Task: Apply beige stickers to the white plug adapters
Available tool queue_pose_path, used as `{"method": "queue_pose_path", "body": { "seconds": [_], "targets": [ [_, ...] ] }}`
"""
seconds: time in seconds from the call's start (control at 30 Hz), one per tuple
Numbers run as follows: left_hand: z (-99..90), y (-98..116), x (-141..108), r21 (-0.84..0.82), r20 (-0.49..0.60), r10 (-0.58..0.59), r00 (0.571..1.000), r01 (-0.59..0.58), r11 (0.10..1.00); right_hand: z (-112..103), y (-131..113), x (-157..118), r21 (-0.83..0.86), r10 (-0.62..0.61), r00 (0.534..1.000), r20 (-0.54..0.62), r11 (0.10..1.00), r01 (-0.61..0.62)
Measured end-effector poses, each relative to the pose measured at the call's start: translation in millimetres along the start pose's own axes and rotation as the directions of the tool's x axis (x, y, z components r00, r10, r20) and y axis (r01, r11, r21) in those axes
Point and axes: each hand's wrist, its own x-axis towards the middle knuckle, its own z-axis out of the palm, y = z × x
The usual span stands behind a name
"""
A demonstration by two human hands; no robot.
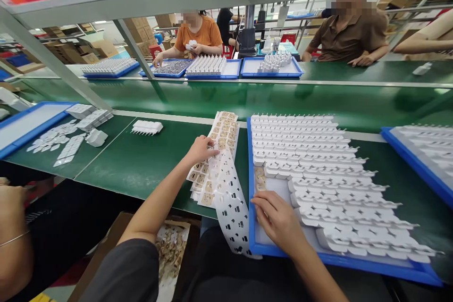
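One long white perforated strip [230, 197]

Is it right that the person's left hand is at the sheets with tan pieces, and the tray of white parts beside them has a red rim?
Not quite: the tray has a blue rim, not red, as the head view shows. The left hand is at the sheets, beside the tray.

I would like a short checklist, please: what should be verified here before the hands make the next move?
1. Left hand holds perforated white sheet: ok.
2. Sheet fully on green table: not ok, lower end hangs past the edge.
3. Right hand at left side of blue tray: ok.
4. Right fingers gripping a tan piece: cannot tell.
5. White parts arranged in rows: ok.
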Motion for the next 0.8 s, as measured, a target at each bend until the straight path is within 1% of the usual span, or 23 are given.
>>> {"method": "queue_pose_path", "body": {
  "seconds": [0.07, 0.13, 0.2, 0.23, 0.3, 0.33, 0.37, 0.43, 0.53, 0.6, 0.67, 0.73, 0.8],
  "targets": [
    [-4.7, 5, -5, -0.039, -0.023, -0.012, 1.0, 0.011, 0.999, 0, 0, -1, 0.007, 0.002, 1.0, -0.007, 1.0, -0.002],
    [-8.2, 16, -17, -0.1, -0.02, -0.004, 1.0, 0.002, 0.995, 0, 0, -1, 0.029, 0.012, 1.0, -0.021, 1.0, -0.011],
    [-10.0, 31, -35, -0.263, 0.025, 0.022, 0.999, -0.015, 0.965, -1, -1, 0, 0.071, 0.048, 0.998, -0.042, 0.996, -0.045],
    [-10.5, 39, -46, -0.37, 0.043, 0.044, 0.998, -0.025, 0.929, -3, -3, 1, 0.099, 0.073, 0.996, -0.055, 0.993, -0.068],
    [-10.9, 58, -66, -0.56, 0.057, 0.093, 0.994, -0.046, 0.827, -7, -9, 7, 0.162, 0.129, 0.989, -0.071, 0.98, -0.116],
    [-11.0, 67, -75, -0.617, 0.055, 0.119, 0.991, -0.06, 0.785, -9, -12, 12, 0.197, 0.154, 0.985, -0.081, 0.971, -0.135],
    [-11.3, 76, -83, -0.642, 0.053, 0.146, 0.988, -0.078, 0.763, -11, -17, 17, 0.231, 0.172, 0.981, -0.093, 0.962, -0.147],
    [-12.1, 91, -96, -0.643, 0.061, 0.206, 0.977, -0.12, 0.756, -15, -25, 30, 0.292, 0.201, 0.972, -0.121, 0.943, -0.159],
    [-14.2, 105, -107, -0.571, 0.031, 0.295, 0.955, -0.225, 0.789, -15, -32, 46, 0.356, 0.272, 0.948, -0.166, 0.913, -0.2],
    [-15.7, 107, -111, -0.536, 0.004, 0.343, 0.939, -0.287, 0.794, -12, -33, 52, 0.39, 0.343, 0.922, -0.181, 0.885, -0.253],
    [-17.0, 107, -114, -0.531, -0.001, 0.373, 0.928, -0.317, 0.786, -8, -32, 54, 0.429, 0.404, 0.898, -0.174, 0.852, -0.3],
    [-18.0, 106, -116, -0.52, 0.001, 0.387, 0.922, -0.33, 0.788, -6, -31, 53, 0.454, 0.429, 0.889, -0.161, 0.832, -0.32],
    [-18.4, 107, -118, -0.506, 0.004, 0.392, 0.92, -0.336, 0.794, -4, -32, 52, 0.46, 0.423, 0.891, -0.162, 0.832, -0.311]
  ]
}}
